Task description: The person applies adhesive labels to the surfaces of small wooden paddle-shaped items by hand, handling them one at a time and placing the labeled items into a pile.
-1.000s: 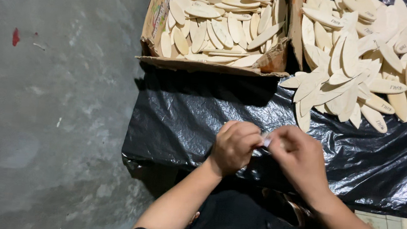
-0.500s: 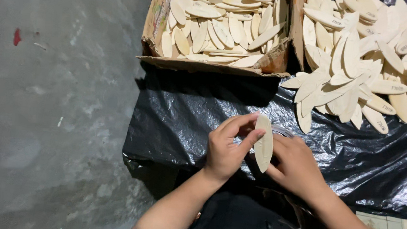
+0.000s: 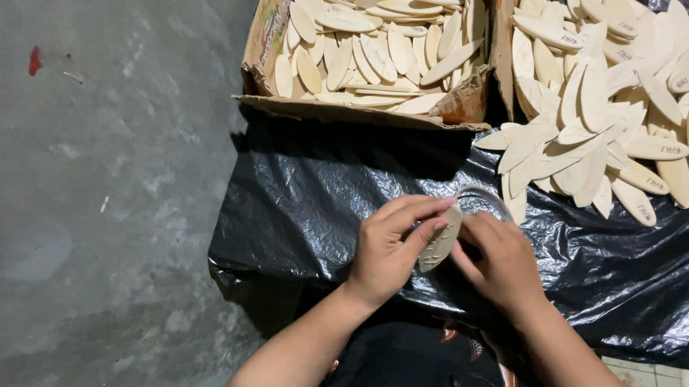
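Black plastic sheet covers the surface. Left hand and right hand both have their grip clamped on one oval wooden piece, now tilted lower than half a second ago.

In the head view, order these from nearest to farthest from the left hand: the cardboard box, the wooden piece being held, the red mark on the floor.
1. The wooden piece: in the left hand, between both hands.
2. The cardboard box: above the hands, at the top centre.
3. The red mark: far left, on the grey floor.
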